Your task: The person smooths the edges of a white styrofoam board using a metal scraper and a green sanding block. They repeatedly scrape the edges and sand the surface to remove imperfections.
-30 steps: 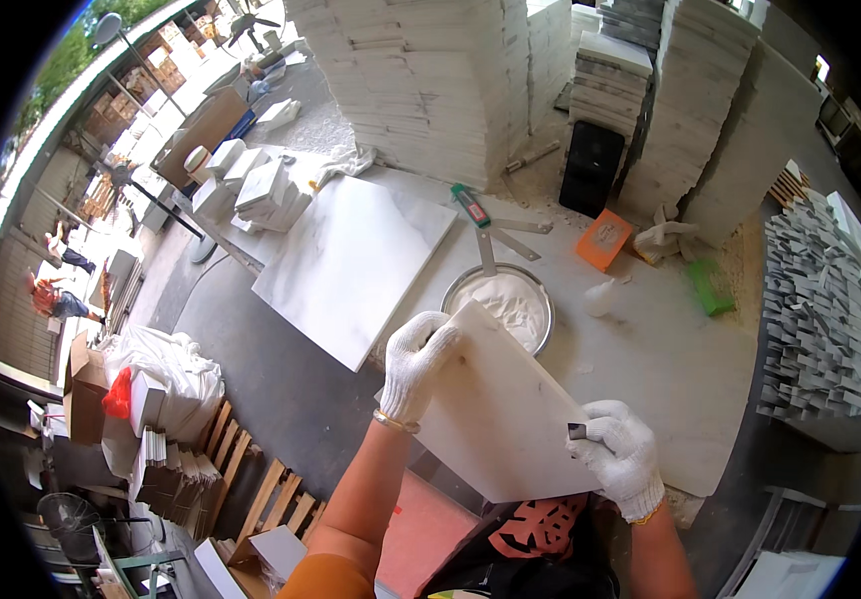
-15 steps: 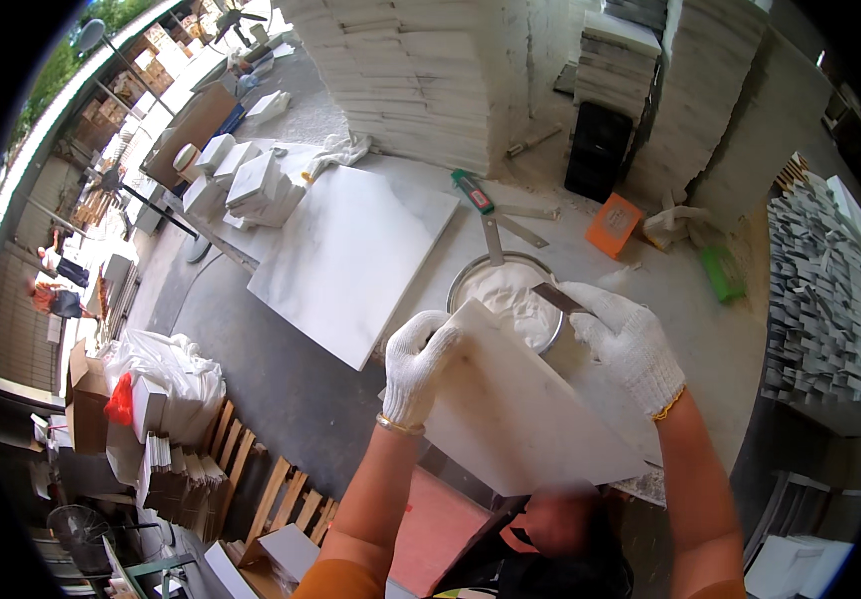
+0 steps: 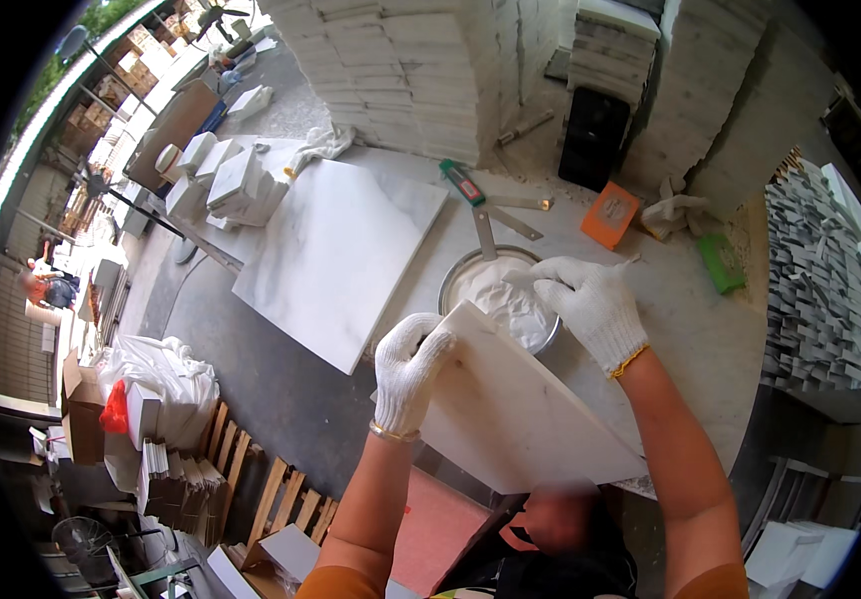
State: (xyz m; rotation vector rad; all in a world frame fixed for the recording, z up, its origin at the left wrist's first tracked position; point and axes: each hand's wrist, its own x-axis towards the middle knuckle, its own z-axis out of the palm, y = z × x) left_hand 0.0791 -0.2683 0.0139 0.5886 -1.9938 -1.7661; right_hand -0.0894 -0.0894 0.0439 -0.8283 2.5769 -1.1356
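My left hand (image 3: 408,367), in a white knit glove, is closed on the upper left corner of a white marble slab (image 3: 520,411) that is tilted up toward me. My right hand (image 3: 592,311), gloved the same way, is over the right side of a round metal bowl (image 3: 444,302). White paste (image 3: 488,288) fills the bowl. The fingers of this hand are pinched on a small flat metal scraper (image 3: 520,281), whose blade meets the paste and is hard to see against it. A green-handled tool with flat metal blades (image 3: 465,185) lies at the bowl's far rim.
Left of the bowl lies a larger marble slab (image 3: 345,255) with small white blocks (image 3: 236,182) beyond it. An orange box (image 3: 610,215), a green object (image 3: 720,264) and a black phone-like slab (image 3: 592,138) are on the right. Stacked stone (image 3: 400,80) rises behind.
My right hand has moved left and slightly up, bringing the scraper from the bowl's right edge into the paste. My left hand still grips the slab. The view has shifted slightly.
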